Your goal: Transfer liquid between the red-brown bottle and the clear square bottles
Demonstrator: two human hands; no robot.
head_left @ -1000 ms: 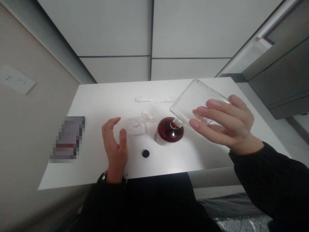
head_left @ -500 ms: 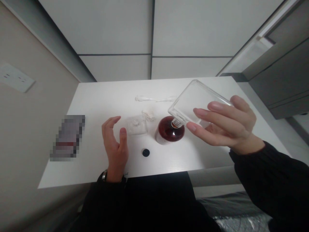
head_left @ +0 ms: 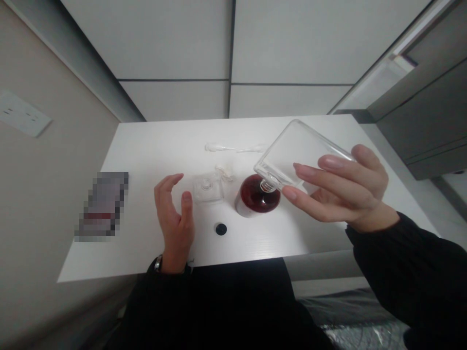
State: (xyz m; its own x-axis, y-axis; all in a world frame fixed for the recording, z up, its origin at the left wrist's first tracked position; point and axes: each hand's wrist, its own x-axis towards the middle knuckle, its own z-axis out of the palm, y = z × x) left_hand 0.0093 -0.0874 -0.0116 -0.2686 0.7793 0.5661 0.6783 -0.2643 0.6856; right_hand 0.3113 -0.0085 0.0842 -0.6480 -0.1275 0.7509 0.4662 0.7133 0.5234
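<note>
My right hand (head_left: 339,192) grips a flat clear bottle (head_left: 292,153), tilted neck-down. Its threaded neck hangs just over a round glass of dark red liquid (head_left: 257,197) on the white table (head_left: 153,146). The clear bottle looks empty. My left hand (head_left: 174,218) rests on its edge on the table, fingers curved and apart, holding nothing. It is nearest a small clear square container (head_left: 207,188). A small black cap (head_left: 221,229) lies between my left hand and the glass.
A pixelated flat object (head_left: 102,206) lies at the table's left edge. Clear plastic wrapping (head_left: 233,148) lies further back on the table. A beige wall with a socket (head_left: 22,114) rises on the left; grey cabinets (head_left: 423,107) stand to the right.
Almost nothing differs. The view has shifted slightly, and the clear bottle stays tilted over the red glass. My left hand has not moved.
</note>
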